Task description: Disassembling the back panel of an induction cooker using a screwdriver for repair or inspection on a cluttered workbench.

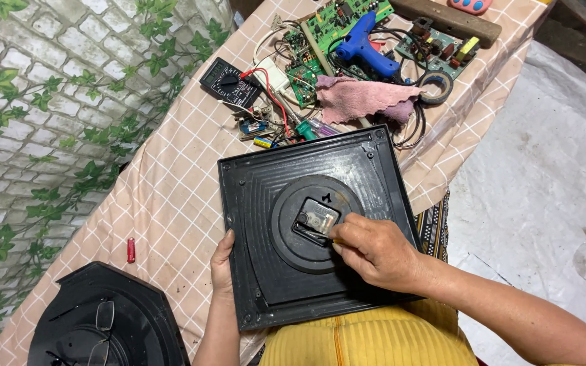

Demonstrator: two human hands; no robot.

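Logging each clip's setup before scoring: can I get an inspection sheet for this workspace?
Surface: table under beige checked cloth.
Job's things: square black plastic clock back face down; small clock movement at its centre.
Clutter: black multimeter, blue glue gun, green circuit boards, pink rag, tape roll, small red object, black octagonal panel with spectacles.
Hands: left hand grips clock's left edge; right hand fingers at the movement.
Cables: red and black leads tangled.
Surroundings: ivy-patterned brick wall, white plastic sheeting.
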